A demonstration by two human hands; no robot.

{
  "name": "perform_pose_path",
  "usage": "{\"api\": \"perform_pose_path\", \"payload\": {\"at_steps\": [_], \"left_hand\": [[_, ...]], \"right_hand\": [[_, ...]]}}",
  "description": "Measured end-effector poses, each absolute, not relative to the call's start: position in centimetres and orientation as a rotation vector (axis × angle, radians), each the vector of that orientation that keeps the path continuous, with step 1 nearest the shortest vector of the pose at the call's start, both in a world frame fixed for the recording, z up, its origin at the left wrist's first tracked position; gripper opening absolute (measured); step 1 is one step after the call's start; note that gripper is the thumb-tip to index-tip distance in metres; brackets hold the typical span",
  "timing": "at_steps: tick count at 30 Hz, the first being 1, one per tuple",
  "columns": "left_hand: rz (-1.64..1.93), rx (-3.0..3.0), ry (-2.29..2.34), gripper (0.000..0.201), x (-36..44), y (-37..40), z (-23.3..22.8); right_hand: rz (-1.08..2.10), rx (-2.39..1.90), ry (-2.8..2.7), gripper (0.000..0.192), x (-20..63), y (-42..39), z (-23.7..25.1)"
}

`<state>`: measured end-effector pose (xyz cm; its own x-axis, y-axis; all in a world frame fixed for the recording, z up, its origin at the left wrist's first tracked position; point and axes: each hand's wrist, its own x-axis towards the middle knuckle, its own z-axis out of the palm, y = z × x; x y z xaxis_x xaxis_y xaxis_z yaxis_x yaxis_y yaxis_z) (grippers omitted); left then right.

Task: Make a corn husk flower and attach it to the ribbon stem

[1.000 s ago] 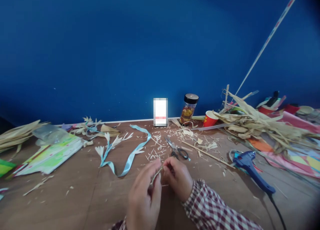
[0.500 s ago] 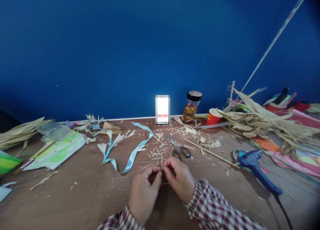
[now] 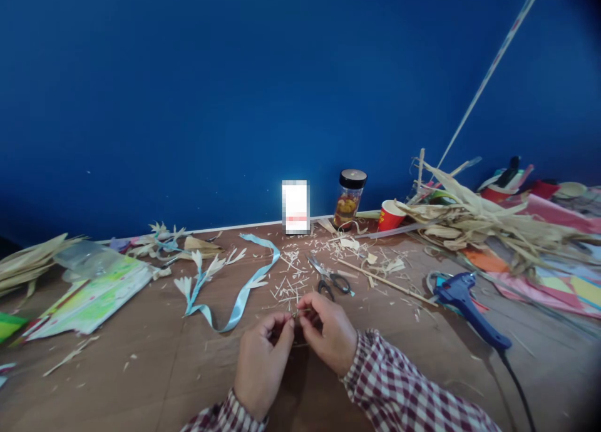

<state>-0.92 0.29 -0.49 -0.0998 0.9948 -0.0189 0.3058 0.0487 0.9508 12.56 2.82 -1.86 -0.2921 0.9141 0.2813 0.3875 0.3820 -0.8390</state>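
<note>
Low in the middle of the picture, my left hand (image 3: 263, 360) is closed, thumb and forefinger pressed together. Beside it my right hand (image 3: 330, 332) is also closed in a pinch, its fingertips a little apart from the left ones. A thin pale strand (image 3: 304, 310) shows at the fingertips; its kind is too small to tell. Just beyond the hands lie short cut straw-like bits (image 3: 290, 286) and scissors (image 3: 328, 275) with black handles. To the left, a light blue ribbon (image 3: 239, 303) curves beside a blue-wrapped stem with white husk petals (image 3: 200, 275).
On the right lie a thin stick (image 3: 387, 282), a blue glue gun (image 3: 474, 310) with a black cord and a heap of dried husks (image 3: 474, 222). A lidded jar (image 3: 348, 203) and red paper cup (image 3: 391, 215) stand near the blue wall (image 3: 235, 94). Painted paper (image 3: 101, 294) lies left.
The view has turned slightly right, so the table things sit further left in the picture. My right fingertips have drawn slightly away from the left ones, with the strand between them.
</note>
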Motion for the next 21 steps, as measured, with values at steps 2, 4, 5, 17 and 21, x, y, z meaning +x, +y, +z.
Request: {"api": "perform_pose_path", "payload": {"at_steps": [2, 4, 5, 17, 21], "left_hand": [[1.091, 1.371, 1.532, 0.021, -0.88, 0.26, -0.52], [1.092, 1.371, 1.529, 0.022, -0.84, 0.19, -0.56], [1.093, 1.37, 1.522, 0.022, -0.83, 0.15, -0.57], [1.082, 1.397, 1.565, 0.022, -0.87, 0.15, -0.13], [1.046, 1.399, 1.569, 0.024, -0.81, 0.12, -0.27]], "right_hand": [[0.824, -1.14, -1.873, 0.016, 12.62, 2.86, -1.92], [0.808, -1.153, -1.891, 0.014, 12.7, 2.87, -1.87], [0.809, -1.158, -1.899, 0.014, 12.73, 2.86, -1.83], [0.813, -1.135, -1.903, 0.016, 12.78, 2.81, -1.41], [0.807, -1.131, -1.913, 0.016, 12.82, 2.84, -1.47]]}}
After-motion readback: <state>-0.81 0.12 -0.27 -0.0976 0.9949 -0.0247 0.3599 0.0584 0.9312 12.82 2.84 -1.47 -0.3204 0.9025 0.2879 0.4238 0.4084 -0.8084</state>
